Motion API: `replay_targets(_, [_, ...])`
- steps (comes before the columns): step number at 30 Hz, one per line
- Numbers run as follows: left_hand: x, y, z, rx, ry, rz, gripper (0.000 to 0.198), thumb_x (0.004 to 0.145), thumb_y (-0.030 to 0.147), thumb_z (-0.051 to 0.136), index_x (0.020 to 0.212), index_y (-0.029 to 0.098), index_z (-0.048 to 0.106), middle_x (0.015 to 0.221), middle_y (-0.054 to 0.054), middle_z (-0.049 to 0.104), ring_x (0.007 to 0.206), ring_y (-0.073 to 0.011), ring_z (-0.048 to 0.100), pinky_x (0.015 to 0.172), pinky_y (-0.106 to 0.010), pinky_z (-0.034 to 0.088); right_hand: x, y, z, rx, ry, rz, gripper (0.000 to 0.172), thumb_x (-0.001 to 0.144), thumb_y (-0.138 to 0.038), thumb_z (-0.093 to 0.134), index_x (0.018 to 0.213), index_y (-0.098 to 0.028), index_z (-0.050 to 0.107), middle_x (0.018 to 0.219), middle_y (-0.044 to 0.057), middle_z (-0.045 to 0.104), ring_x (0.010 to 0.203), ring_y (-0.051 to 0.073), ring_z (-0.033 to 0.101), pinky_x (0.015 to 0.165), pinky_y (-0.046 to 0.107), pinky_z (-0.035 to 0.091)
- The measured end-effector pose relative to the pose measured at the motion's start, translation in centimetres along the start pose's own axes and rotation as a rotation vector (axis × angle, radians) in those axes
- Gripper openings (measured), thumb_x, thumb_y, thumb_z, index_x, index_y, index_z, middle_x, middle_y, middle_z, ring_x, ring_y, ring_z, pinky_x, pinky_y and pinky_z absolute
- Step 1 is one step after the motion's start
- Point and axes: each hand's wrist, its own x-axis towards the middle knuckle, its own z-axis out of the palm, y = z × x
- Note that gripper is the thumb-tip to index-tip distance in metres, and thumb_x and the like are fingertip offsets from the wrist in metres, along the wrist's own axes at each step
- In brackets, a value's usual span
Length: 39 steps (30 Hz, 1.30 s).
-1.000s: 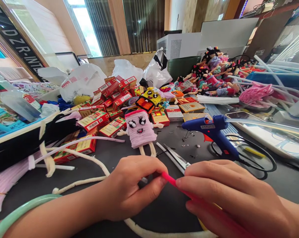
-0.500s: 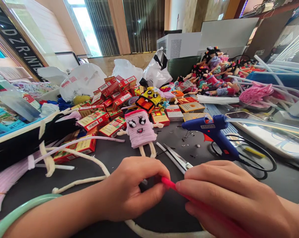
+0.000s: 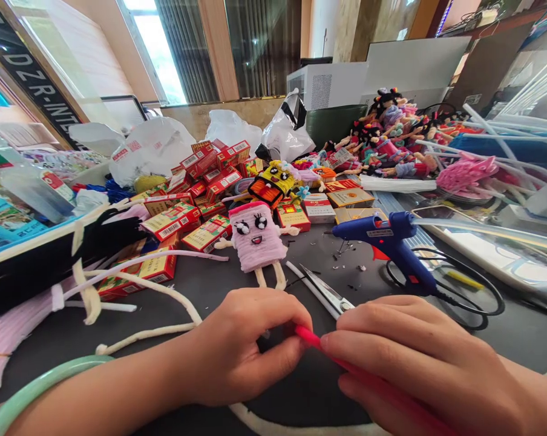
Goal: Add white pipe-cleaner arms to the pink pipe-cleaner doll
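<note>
A bright pink-red pipe cleaner [image 3: 310, 338] runs between my two hands. My left hand [image 3: 250, 342] pinches its end between thumb and bent forefinger. Farther along, my right hand [image 3: 419, 357] grips the same strand; its lower length passes beneath the palm, partly hidden. Just beyond my hands sits a pale pink doll [image 3: 258, 239] with black eyes, a smiling mouth and cream limbs. Scissors [image 3: 330, 293] lie half covered by the right hand, blades toward the doll, beside a white stick [image 3: 307, 281].
A blue glue gun [image 3: 386, 242] with a black cord rests at the right. Small red boxes [image 3: 210, 233] are heaped behind the doll, near a pile of yarn-haired dolls [image 3: 394, 142]. Cream pipe cleaners [image 3: 164, 287] and a pink bundle [image 3: 22, 330] lie at the left.
</note>
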Motion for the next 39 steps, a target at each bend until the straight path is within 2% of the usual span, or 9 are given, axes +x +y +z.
replay_targets(8, [0.1, -0.1, 0.0, 0.044, -0.025, 0.037, 0.013, 0.087, 0.012, 0.049, 0.083, 0.017, 0.060, 0.070, 0.001, 0.062, 0.062, -0.0106, 0.053, 0.061, -0.020, 0.041, -0.1, 0.0, 0.5, 0.047, 0.018, -0.019, 0.022, 0.103, -0.017, 0.036, 0.102, -0.018, 0.058, 0.076, -0.001, 0.067, 0.061, 0.012, 0.067, 0.054, 0.026, 0.049])
replay_targets(11, [0.1, -0.1, 0.0, 0.037, -0.027, 0.052, 0.012, 0.087, 0.012, 0.049, 0.083, 0.017, 0.060, 0.071, 0.001, 0.062, 0.062, -0.0107, 0.053, 0.061, -0.020, 0.041, 0.5, -0.1, -0.1, 0.032, -0.036, -0.013, 0.025, 0.104, -0.016, 0.035, 0.096, -0.018, 0.058, 0.072, -0.002, 0.066, 0.059, 0.010, 0.065, 0.055, 0.023, 0.050])
replay_targets(14, [0.1, 0.0, -0.1, 0.049, -0.061, -0.008, 0.013, 0.087, 0.013, 0.048, 0.084, 0.018, 0.060, 0.072, 0.000, 0.063, 0.063, -0.0115, 0.054, 0.063, -0.021, 0.042, 0.9, -0.2, -0.6, 0.013, -0.090, -0.013, 0.029, 0.104, -0.015, 0.034, 0.093, -0.017, 0.060, 0.070, -0.002, 0.066, 0.057, 0.009, 0.064, 0.055, 0.022, 0.051])
replay_targets(17, [0.1, 0.0, -0.1, 0.049, -0.079, -0.031, 0.013, 0.087, 0.015, 0.047, 0.083, 0.019, 0.060, 0.072, 0.000, 0.064, 0.063, -0.0126, 0.055, 0.064, -0.022, 0.043, 0.9, -0.3, -0.8, -0.008, -0.100, -0.027, 0.030, 0.104, -0.016, 0.034, 0.091, -0.016, 0.061, 0.069, -0.001, 0.066, 0.057, 0.010, 0.064, 0.057, 0.023, 0.053])
replay_targets(22, [0.0, -0.3, 0.1, 0.042, -0.064, 0.015, 0.012, 0.086, 0.016, 0.048, 0.082, 0.019, 0.059, 0.070, 0.000, 0.063, 0.062, -0.0125, 0.055, 0.062, -0.022, 0.042, 0.6, -0.2, -0.6, -0.018, -0.106, -0.033, 0.029, 0.103, -0.016, 0.038, 0.087, -0.017, 0.062, 0.067, -0.002, 0.064, 0.056, 0.010, 0.062, 0.058, 0.022, 0.053])
replay_targets(29, [0.0, -0.3, 0.2, 0.055, -0.057, 0.064, 0.012, 0.087, 0.013, 0.049, 0.084, 0.018, 0.060, 0.071, 0.000, 0.062, 0.063, -0.0116, 0.054, 0.060, -0.021, 0.040, -0.3, 0.0, 0.6, 0.006, 0.083, -0.051, 0.026, 0.102, -0.017, 0.039, 0.092, -0.018, 0.062, 0.068, -0.002, 0.061, 0.057, 0.010, 0.061, 0.058, 0.022, 0.053])
replay_targets(39, [0.0, 0.0, -0.1, 0.084, -0.089, 0.044, 0.013, 0.087, 0.011, 0.048, 0.086, 0.016, 0.060, 0.073, 0.000, 0.062, 0.065, -0.0112, 0.055, 0.062, -0.020, 0.040, -0.4, 0.1, 0.7, -0.043, 0.068, -0.066, 0.016, 0.098, -0.017, 0.047, 0.091, -0.019, 0.061, 0.070, -0.002, 0.060, 0.060, 0.010, 0.062, 0.059, 0.023, 0.052])
